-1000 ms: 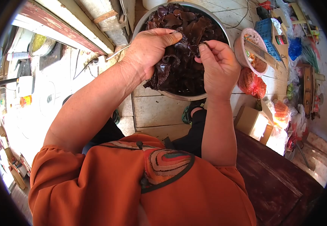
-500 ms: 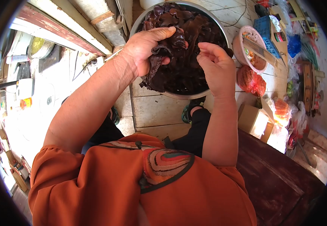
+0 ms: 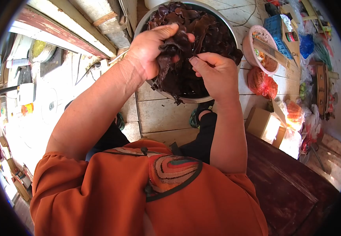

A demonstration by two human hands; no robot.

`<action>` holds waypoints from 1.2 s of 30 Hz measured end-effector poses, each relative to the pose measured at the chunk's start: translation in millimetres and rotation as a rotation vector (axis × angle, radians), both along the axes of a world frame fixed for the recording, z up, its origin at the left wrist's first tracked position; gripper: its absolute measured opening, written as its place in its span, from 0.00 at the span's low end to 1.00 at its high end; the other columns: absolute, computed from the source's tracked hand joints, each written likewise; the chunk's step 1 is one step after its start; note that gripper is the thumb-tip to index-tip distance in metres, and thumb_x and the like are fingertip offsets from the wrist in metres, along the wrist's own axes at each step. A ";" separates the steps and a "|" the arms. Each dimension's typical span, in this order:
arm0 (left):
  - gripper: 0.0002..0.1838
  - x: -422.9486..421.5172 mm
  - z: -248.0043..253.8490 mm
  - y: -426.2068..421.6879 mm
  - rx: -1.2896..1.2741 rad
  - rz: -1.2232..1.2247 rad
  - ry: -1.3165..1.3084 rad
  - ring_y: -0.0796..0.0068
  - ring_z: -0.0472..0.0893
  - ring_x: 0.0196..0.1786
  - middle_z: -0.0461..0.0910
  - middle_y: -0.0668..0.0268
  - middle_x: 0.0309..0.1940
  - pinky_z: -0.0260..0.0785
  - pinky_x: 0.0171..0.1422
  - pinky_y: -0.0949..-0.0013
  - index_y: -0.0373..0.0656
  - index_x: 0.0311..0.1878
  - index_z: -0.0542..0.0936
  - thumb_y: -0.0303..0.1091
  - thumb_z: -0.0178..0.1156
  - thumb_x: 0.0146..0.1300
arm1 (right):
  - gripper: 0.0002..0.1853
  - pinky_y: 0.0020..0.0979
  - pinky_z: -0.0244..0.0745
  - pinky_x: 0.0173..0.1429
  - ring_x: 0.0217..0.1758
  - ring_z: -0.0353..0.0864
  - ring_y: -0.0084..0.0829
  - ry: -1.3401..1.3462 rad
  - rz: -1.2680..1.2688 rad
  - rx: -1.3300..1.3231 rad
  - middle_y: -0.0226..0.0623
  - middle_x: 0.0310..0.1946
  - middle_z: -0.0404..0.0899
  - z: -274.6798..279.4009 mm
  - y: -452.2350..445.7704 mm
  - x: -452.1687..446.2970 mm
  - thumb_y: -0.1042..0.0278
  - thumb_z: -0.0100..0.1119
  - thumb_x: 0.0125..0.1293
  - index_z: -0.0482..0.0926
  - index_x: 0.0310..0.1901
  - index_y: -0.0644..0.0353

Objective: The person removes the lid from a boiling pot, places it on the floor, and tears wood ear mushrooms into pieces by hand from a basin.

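Note:
Dark brown, wet-looking wood ear mushrooms (image 3: 213, 33) fill a round metal basin (image 3: 233, 29) in front of me. My left hand (image 3: 151, 47) is closed around a large floppy piece of wood ear mushroom (image 3: 170, 72), which hangs over the near left rim. Beside it, over the basin, my right hand (image 3: 217, 72) has thumb and forefinger pinched together at the edge of that piece. Whatever is between those fingertips is too small to make out.
Right of the basin stands a pink tub (image 3: 270, 65) with scraps and a board across it. A red plastic bag (image 3: 261, 82), a cardboard box (image 3: 261, 122) and a blue crate (image 3: 274, 29) are on that side. A dark wooden surface (image 3: 288, 181) lies near my right.
My right hand has moved left and slightly down, closer to my left hand, its fingers now pinched. The held wood ear piece has shifted and hangs lower over the rim.

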State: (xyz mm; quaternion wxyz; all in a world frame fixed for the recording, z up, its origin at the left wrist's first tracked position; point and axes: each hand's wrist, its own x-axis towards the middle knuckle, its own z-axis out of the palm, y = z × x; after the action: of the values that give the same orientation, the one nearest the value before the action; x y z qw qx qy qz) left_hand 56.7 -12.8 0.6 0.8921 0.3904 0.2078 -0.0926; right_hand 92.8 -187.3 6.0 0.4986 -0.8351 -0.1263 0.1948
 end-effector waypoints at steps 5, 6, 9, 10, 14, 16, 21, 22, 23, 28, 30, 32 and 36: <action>0.13 8.3 -2.5 5.2 0.133 0.134 -0.070 0.73 0.80 0.42 0.82 0.62 0.39 0.73 0.47 0.70 0.41 0.51 0.76 0.34 0.57 0.66 | 0.09 0.31 0.75 0.44 0.37 0.81 0.35 -0.309 -0.048 -0.194 0.39 0.35 0.80 -1.8 -6.5 3.8 0.68 0.61 0.57 0.83 0.39 0.59; 0.17 11.0 -7.4 5.5 0.248 0.103 -0.146 0.74 0.79 0.43 0.82 0.62 0.39 0.72 0.51 0.71 0.40 0.54 0.76 0.34 0.61 0.63 | 0.09 0.31 0.75 0.44 0.37 0.81 0.35 -0.306 -0.047 -0.194 0.39 0.35 0.80 -5.7 -8.0 5.6 0.68 0.61 0.57 0.83 0.39 0.59; 0.16 13.0 -12.8 8.6 0.487 0.054 -0.187 0.78 0.79 0.44 0.82 0.65 0.40 0.72 0.51 0.75 0.40 0.53 0.78 0.31 0.62 0.62 | 0.08 0.34 0.74 0.48 0.40 0.78 0.40 -0.753 -0.060 -0.271 0.36 0.35 0.79 -15.2 -11.3 11.3 0.73 0.60 0.55 0.83 0.37 0.58; 0.12 12.3 -8.4 9.9 0.606 -0.002 -0.188 0.78 0.80 0.42 0.81 0.66 0.41 0.75 0.48 0.74 0.39 0.50 0.80 0.29 0.59 0.64 | 0.08 0.34 0.74 0.48 0.40 0.78 0.40 -0.748 -0.059 -0.273 0.36 0.35 0.79 -12.5 -11.6 11.1 0.73 0.60 0.55 0.83 0.37 0.58; 0.09 8.5 -0.6 12.6 0.640 0.012 -0.189 0.79 0.80 0.42 0.82 0.65 0.39 0.74 0.47 0.77 0.38 0.45 0.82 0.29 0.59 0.63 | 0.07 0.31 0.74 0.43 0.36 0.78 0.35 -0.665 -0.050 -0.240 0.36 0.32 0.79 -5.9 -11.1 6.0 0.71 0.63 0.54 0.83 0.35 0.58; 0.09 8.5 2.0 14.7 0.575 0.047 -0.203 0.78 0.80 0.40 0.83 0.64 0.37 0.74 0.48 0.76 0.37 0.43 0.82 0.29 0.59 0.62 | 0.08 0.26 0.74 0.36 0.29 0.78 0.26 -0.475 0.017 -0.262 0.34 0.30 0.79 -3.9 -9.2 -0.6 0.69 0.67 0.53 0.82 0.35 0.58; 0.14 11.6 8.1 26.0 0.153 0.222 0.014 0.74 0.78 0.42 0.81 0.63 0.38 0.71 0.53 0.68 0.38 0.43 0.80 0.38 0.58 0.62 | 0.14 0.36 0.75 0.39 0.35 0.80 0.40 -0.293 0.477 -0.555 0.41 0.30 0.79 -22.2 2.3 -39.3 0.62 0.67 0.50 0.79 0.37 0.60; 0.16 11.7 9.7 27.4 0.087 0.250 0.059 0.73 0.77 0.44 0.81 0.63 0.38 0.70 0.55 0.65 0.38 0.44 0.79 0.41 0.58 0.61 | 0.15 0.38 0.75 0.42 0.39 0.81 0.44 -0.302 0.547 -0.605 0.44 0.34 0.79 -29.6 3.8 -45.6 0.62 0.65 0.51 0.79 0.37 0.61; 0.16 10.9 10.5 25.3 0.137 0.217 0.012 0.70 0.76 0.46 0.80 0.63 0.40 0.69 0.57 0.61 0.38 0.46 0.78 0.35 0.55 0.56 | 0.08 0.39 0.76 0.42 0.39 0.80 0.45 -0.339 0.582 -0.610 0.45 0.34 0.78 -39.9 3.7 -49.6 0.69 0.61 0.53 0.78 0.35 0.61; 0.27 3.5 8.6 27.2 0.150 0.111 -0.057 0.70 0.74 0.42 0.76 0.63 0.38 0.69 0.56 0.64 0.38 0.51 0.75 0.19 0.49 0.42 | 0.09 0.40 0.74 0.45 0.39 0.79 0.45 -0.314 0.553 -0.727 0.43 0.35 0.79 -42.4 -2.1 -37.6 0.77 0.53 0.53 0.81 0.36 0.59; 0.29 4.1 6.1 30.4 0.156 0.059 -0.065 0.71 0.75 0.46 0.77 0.63 0.41 0.69 0.57 0.67 0.38 0.53 0.74 0.16 0.48 0.42 | 0.10 0.40 0.73 0.46 0.41 0.79 0.44 -0.337 0.524 -0.776 0.42 0.35 0.79 -36.8 -9.1 -30.3 0.76 0.56 0.52 0.82 0.38 0.59; 0.30 3.7 5.6 29.4 0.176 0.065 -0.141 0.71 0.75 0.49 0.77 0.63 0.44 0.69 0.58 0.68 0.38 0.54 0.74 0.14 0.47 0.43 | 0.11 0.37 0.75 0.43 0.38 0.80 0.42 -0.426 0.498 -0.716 0.41 0.34 0.80 -27.9 -15.8 -27.7 0.75 0.60 0.51 0.82 0.38 0.58; 0.30 0.7 4.8 23.1 0.152 0.023 -0.316 0.73 0.75 0.48 0.76 0.62 0.49 0.69 0.54 0.72 0.38 0.54 0.74 0.11 0.46 0.44 | 0.14 0.24 0.75 0.42 0.37 0.80 0.24 -0.004 -0.001 -0.017 0.34 0.35 0.81 -1.0 -12.5 -15.6 0.71 0.64 0.56 0.80 0.45 0.61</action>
State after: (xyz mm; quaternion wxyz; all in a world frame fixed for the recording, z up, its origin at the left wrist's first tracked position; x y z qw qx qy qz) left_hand 57.4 10.2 5.4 0.8826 0.4640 0.0757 -0.0036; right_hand 77.2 -199.8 5.0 0.4915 -0.8397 -0.1252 0.1939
